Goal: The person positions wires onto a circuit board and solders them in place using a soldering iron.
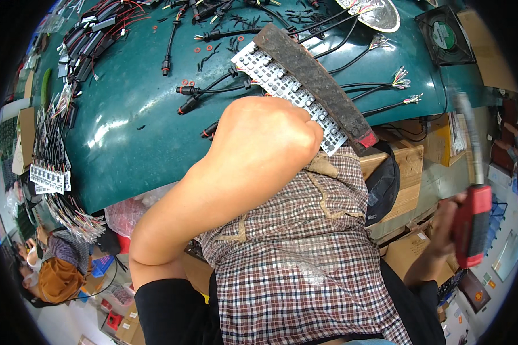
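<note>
My left hand [270, 129] is closed in a fist at the near edge of a white circuit board panel [277, 73], its fingertips hidden beneath. The panel carries rows of small black parts and lies tilted at the table's edge. Along its far side lies a worn dark bar [313, 83] with a red end. Out at the right, away from the table, my right hand [443, 227] is closed round a tool with a red and black handle [473, 227] and a long metal shaft; motion blurs it, and its kind is unclear. Black cables with stripped wire ends [400, 80] stick out beyond the bar.
The green table [121, 149] holds more black connector cables [192, 91], small red rings [209, 48] and a metal dish [379, 16]. Bundled wired parts [86, 43] line its left side. A black fan [444, 35] stands far right. A wooden box [405, 172] is below the edge; another person [60, 270] sits lower left.
</note>
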### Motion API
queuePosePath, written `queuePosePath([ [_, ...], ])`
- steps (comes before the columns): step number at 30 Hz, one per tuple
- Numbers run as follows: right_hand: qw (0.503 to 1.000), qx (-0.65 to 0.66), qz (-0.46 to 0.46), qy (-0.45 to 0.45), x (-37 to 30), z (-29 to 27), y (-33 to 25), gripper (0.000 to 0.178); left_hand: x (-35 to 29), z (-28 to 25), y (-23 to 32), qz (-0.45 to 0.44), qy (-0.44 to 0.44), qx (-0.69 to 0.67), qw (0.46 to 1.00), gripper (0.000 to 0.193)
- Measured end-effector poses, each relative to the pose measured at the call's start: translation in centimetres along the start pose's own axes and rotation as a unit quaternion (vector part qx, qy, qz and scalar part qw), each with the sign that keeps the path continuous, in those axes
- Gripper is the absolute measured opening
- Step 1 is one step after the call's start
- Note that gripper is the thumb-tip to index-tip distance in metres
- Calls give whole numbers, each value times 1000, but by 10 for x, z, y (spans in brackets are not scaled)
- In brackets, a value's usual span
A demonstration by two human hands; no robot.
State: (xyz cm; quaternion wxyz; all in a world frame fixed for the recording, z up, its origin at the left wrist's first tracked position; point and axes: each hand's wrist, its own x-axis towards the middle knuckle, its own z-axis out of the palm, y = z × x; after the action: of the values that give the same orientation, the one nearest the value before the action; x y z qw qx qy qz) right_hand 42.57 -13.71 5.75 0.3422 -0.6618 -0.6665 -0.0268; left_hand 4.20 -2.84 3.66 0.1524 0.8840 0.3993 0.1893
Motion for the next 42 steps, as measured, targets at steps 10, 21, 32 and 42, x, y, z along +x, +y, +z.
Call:
queuePosePath([
  [10,947,283,103,-113,-14,5,-36,46,2,6,2,5,11,2,1000,12],
  [21,839,205,169,-475,-63,-1,-42,29,-2,4,-5,2,19,-10,1000,12],
  [32,858,243,195,-408,-52,7,-63,29,-1,4,-2,3,22,-7,1000,14],
  [42,834,329,246,-369,-46,6,-70,6,1,2,-2,1,10,-13,1000,14],
])
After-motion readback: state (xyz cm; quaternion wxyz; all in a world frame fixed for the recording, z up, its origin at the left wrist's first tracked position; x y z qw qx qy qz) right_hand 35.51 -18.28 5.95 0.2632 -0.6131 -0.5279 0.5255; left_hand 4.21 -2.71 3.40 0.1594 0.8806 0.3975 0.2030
